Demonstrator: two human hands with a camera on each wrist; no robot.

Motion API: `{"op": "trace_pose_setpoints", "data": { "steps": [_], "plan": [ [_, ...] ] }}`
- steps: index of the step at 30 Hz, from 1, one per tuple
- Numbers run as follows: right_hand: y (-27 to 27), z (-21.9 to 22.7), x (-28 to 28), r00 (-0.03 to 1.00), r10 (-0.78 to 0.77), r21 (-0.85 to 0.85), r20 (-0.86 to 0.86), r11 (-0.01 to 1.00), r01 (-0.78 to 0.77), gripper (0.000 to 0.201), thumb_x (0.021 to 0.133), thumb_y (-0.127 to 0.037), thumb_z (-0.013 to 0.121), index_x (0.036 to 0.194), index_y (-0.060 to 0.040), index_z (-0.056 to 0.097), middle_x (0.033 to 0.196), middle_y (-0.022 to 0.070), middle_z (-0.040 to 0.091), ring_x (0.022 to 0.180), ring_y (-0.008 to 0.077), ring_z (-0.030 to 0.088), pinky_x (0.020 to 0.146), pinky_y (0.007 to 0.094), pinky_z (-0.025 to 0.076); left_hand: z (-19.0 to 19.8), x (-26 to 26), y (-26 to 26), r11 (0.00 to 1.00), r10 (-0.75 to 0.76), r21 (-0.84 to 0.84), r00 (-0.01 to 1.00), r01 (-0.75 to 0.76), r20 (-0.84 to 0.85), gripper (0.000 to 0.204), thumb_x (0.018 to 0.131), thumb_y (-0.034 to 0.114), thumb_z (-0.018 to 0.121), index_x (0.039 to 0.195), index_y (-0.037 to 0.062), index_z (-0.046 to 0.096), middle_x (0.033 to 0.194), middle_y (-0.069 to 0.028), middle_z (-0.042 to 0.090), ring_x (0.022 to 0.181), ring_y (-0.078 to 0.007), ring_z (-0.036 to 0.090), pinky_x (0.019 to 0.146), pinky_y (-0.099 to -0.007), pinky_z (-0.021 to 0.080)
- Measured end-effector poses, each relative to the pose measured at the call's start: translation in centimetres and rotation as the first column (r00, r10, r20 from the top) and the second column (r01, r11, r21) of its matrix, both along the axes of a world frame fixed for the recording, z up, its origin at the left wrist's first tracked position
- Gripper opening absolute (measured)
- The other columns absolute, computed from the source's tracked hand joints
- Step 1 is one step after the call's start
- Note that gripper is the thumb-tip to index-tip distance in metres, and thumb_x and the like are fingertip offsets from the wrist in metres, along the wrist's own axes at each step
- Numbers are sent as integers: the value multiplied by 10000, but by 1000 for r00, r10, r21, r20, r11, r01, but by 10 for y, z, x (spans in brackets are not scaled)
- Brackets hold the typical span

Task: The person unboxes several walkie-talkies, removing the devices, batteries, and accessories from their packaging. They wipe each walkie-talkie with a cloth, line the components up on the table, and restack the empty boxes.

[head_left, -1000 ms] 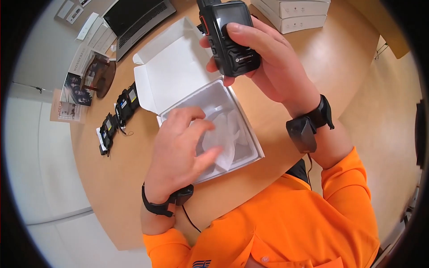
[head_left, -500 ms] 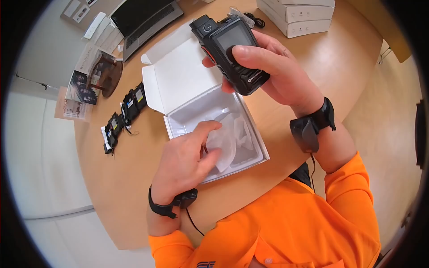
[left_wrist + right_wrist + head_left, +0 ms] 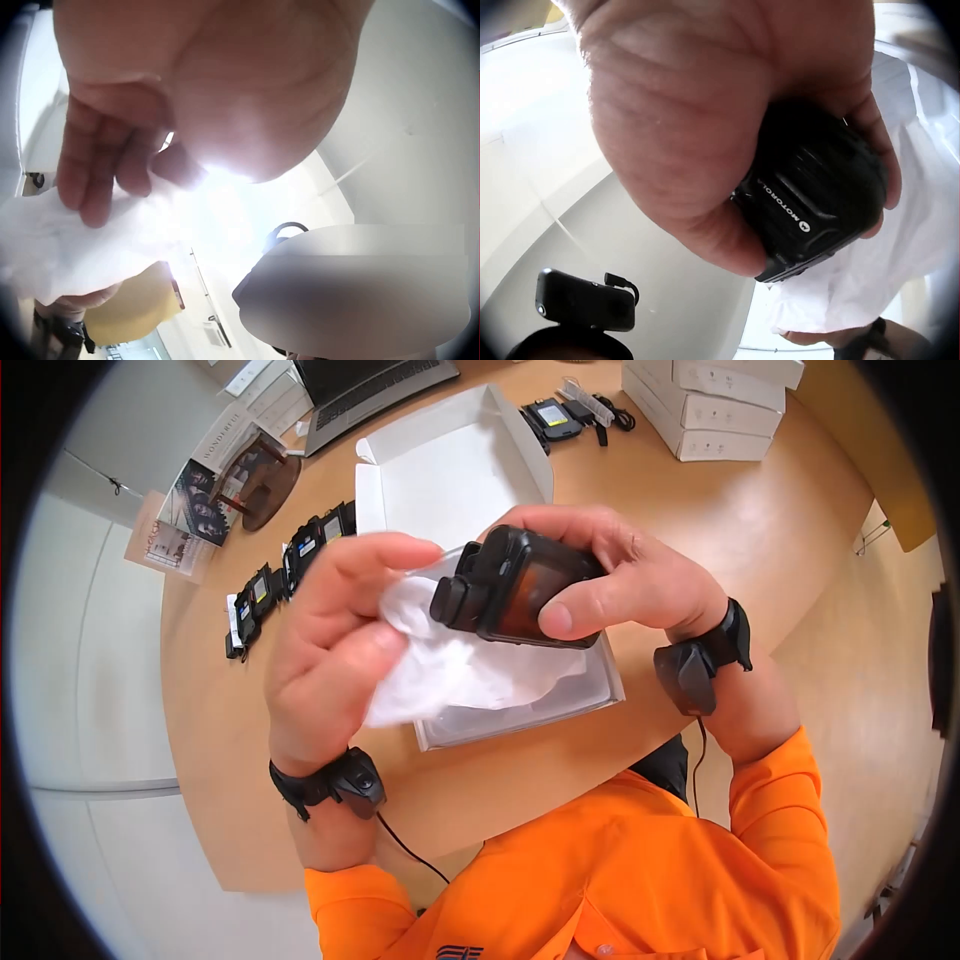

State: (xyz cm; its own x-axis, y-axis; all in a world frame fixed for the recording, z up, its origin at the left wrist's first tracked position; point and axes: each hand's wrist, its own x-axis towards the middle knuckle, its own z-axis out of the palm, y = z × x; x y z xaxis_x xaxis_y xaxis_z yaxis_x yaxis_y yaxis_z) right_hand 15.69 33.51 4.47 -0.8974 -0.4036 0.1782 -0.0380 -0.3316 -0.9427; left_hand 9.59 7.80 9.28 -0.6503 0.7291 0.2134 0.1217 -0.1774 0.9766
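Observation:
My right hand (image 3: pixel 650 575) grips a black Motorola two-way radio (image 3: pixel 525 585), thumb across its front and fingers around the back. Its maker's name shows on the radio (image 3: pixel 795 202) in the right wrist view. Between the thumb and fingers of my left hand (image 3: pixel 325 650) is a thin white wrapping bag (image 3: pixel 465 675), pinched near its upper edge. The bag hangs beneath the radio, and the radio's top end overlaps it in the head view. Below both, a white box (image 3: pixel 600 695) lies with its lid (image 3: pixel 450 455) folded back; the bag hides most of its inside.
Black devices (image 3: pixel 262 598) lie in a row left of the box. Behind are a laptop (image 3: pixel 385 395), a brown wooden stand (image 3: pixel 268 490) and brochures (image 3: pixel 195 505). White boxes (image 3: pixel 725 430) are stacked at the back right, beside another black device (image 3: pixel 555 420) and a cable (image 3: pixel 622 418).
My left hand has lifted the white bag out of the box and up to the left. My right hand has lowered the radio over the box and turned its top end leftward.

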Motion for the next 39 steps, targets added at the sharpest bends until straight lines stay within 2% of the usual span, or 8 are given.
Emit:
{"op": "trace_pose_setpoints", "data": {
  "steps": [5, 15, 18, 19, 21, 25, 31, 39],
  "plan": [
    [10, -1, -3, 998, -55, -154, -2, 987, 54, 496, 845, -219, 741, 1263, 8, 600, 1049, 58, 692, 887, 146, 678, 831, 290, 532, -2, -15, -3, 896, 183, 369, 962, -249, 204, 440, 968, 89, 503, 1384, -50, 461, 1174, -132, 652, 1075, -211, 662, 971, -359, 524],
    [-5, -10, -1, 993, 107, -185, 55, 978, -95, 636, 787, -145, 794, 1357, -3, 550, 1135, 85, 690, 904, 194, 693, 871, 302, 533, -13, 5, 27, 989, 142, 33, 982, -147, 126, 345, 1005, 129, 604, 1316, -2, 529, 1066, -76, 678, 917, -134, 657, 817, -290, 525],
    [-4, -9, -1, 997, -4, -259, 73, 966, 23, 552, 828, -187, 776, 1303, 7, 573, 1087, 88, 697, 909, 193, 699, 856, 292, 539, -13, 6, 32, 950, 63, 270, 943, -157, 326, 541, 1000, 300, 632, 1405, 7, 427, 1065, -98, 674, 905, -176, 657, 823, -318, 519],
    [-3, -7, -2, 995, -29, -304, 92, 951, 56, 535, 837, -193, 770, 1292, 10, 577, 1075, 89, 697, 911, 194, 701, 854, 292, 541, -11, 5, 31, 961, 113, 215, 959, -172, 262, 714, 967, 454, 644, 1459, 29, 348, 1086, -115, 665, 911, -218, 651, 852, -352, 519],
    [-1, -7, -9, 992, -88, -411, 88, 904, 117, 501, 868, -203, 758, 1278, 22, 577, 1067, 112, 701, 928, 197, 702, 855, 311, 553, -9, 9, 38, 943, 326, 40, 942, -330, 76, 685, 956, 359, 688, 1459, 35, 355, 1126, -119, 653, 996, -227, 640, 902, -373, 510],
    [-10, -5, -7, 974, -198, -397, 106, 890, 224, 483, 868, -204, 765, 1251, 33, 593, 1087, 124, 705, 958, 212, 702, 889, 338, 556, -41, 14, 49, 913, 318, -84, 825, -399, -467, 570, 956, 172, 689, 1427, 22, 404, 1169, -113, 640, 1103, -205, 611, 947, -357, 492],
    [0, -11, -17, 934, -334, -415, 125, 838, 355, 427, 886, -222, 745, 1200, 36, 616, 1084, 147, 706, 969, 218, 705, 926, 357, 562, -41, -6, 22, 950, 230, -206, 972, -236, -54, 191, 1022, 113, 583, 1173, -4, 585, 1006, -9, 651, 926, -69, 583, 833, -243, 469],
    [4, -13, -19, 953, -276, -367, 125, 880, 302, 420, 894, -238, 732, 1187, 41, 618, 1056, 140, 707, 955, 224, 711, 914, 360, 571, -35, -15, 25, 993, 92, -91, 987, -81, 131, 481, 1054, 366, 500, 1329, -26, 540, 1198, -80, 667, 1039, -140, 621, 934, -291, 466]
  ]
}}
